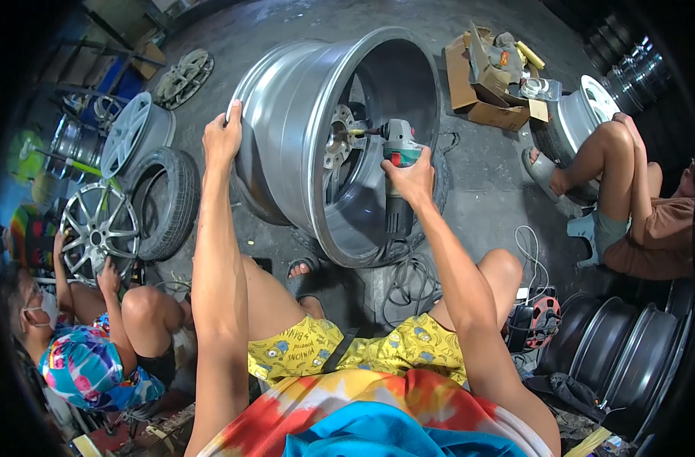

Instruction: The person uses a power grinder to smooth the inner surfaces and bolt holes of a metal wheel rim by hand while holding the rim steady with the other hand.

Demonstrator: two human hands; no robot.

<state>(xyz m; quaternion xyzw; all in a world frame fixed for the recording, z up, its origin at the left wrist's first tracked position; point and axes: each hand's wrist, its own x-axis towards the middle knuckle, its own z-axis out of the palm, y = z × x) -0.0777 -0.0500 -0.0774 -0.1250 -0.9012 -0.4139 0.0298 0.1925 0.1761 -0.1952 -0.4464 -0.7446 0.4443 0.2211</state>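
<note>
A large silver wheel rim [302, 114] stands on edge on the concrete floor, its open barrel facing me. My left hand [222, 137] grips the rim's outer left lip. My right hand [413, 180] is closed around a grey and green power grinder [397, 156] held inside the barrel. The tool's tip [357, 132] sits against the hub area [337, 137] of the wheel. The grinder's black cable [408, 278] coils on the floor below the rim. My knees are spread on either side.
A person at left holds a spoked silver wheel [97, 228] beside a tyre [164, 202]. Another person sits at right by a white rim [591, 107]. A cardboard box [485, 76] of supplies lies behind. Dark rims [629, 350] stack at lower right beside a cable reel [542, 316].
</note>
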